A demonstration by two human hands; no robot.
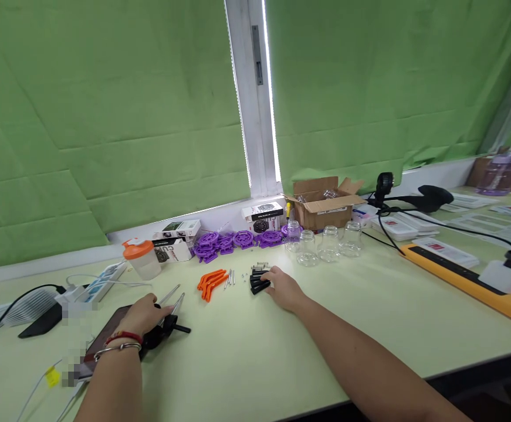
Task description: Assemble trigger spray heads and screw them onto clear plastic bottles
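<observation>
My left hand (143,315) is low over the left part of the table, fingers curled around slim metal rods (176,303) whose tips stick out past it. Black plastic parts (161,333) lie beside and partly under that hand. Further right, my right hand (285,287) has its fingertips closed on the end of a black handle-like piece (259,287) in a small row of similar ones. Small springs (261,265) sit just behind this row. Between the hands are several orange angled handles (211,284) and thin metal pins (229,278).
Purple plastic parts (242,239), printed boxes (261,217) and an open cardboard carton (323,205) line the back. Clear glass jars (330,246) stand back right. An orange-lidded cup (143,259), a tablet (105,340) and cables are on the left; a yellow-orange bar (462,281) is at right.
</observation>
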